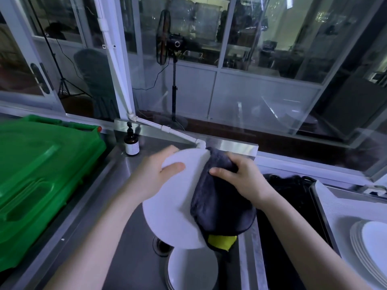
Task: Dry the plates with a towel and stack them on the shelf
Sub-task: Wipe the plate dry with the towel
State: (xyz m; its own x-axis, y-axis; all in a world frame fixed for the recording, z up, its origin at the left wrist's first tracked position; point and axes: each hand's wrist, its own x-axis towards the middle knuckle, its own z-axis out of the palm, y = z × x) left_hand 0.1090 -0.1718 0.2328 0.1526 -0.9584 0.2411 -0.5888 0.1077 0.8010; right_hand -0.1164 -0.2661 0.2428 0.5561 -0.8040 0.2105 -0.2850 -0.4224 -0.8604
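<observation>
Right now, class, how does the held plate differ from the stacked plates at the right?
The held plate is single and tilted; the stacked plates are several, lying flat. The left hand grips the held plate and a dark towel covers part of it; the stacked plates are untouched and bare. Both are white and round.

At left a green plastic bin (41, 164), amber pump bottle (131, 143) just beside it, pedestal fan (164, 37) behind glass
</observation>
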